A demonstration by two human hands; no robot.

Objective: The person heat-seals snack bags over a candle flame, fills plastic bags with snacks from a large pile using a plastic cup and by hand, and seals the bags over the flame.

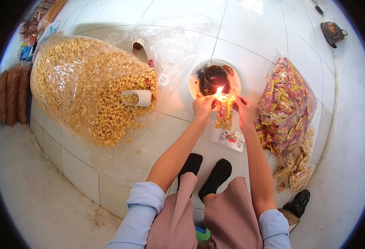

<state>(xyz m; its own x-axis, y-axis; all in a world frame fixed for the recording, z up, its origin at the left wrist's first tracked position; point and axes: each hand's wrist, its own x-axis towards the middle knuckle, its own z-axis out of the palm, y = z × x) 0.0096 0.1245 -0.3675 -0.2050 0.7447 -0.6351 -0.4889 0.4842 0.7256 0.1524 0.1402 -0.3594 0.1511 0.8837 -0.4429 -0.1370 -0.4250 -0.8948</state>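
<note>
My left hand (pixel 203 107) and my right hand (pixel 244 111) pinch the two top corners of a small clear snack packet (pixel 224 121). A red and yellow label shows inside it, with ring-shaped snack pieces at the bottom. Its top edge is stretched between my fingers at a small flame (pixel 220 89); whether they touch I cannot tell. The flame burns at the near rim of a dark cup (pixel 215 76), which stands on a soot-stained plate (pixel 194 84). Below the packet, a printed plastic sheet or bag (pixel 236 143) lies on the tiles.
A huge clear bag (pixel 66 62) spills ring snacks at left, with a white scoop (pixel 145 98) on them. Another white scoop (pixel 140 50) lies behind. On the right are a bag of red-yellow sachets (pixel 288 97), filled packets (pixel 299 179) and a black plastic bag (pixel 298 203).
</note>
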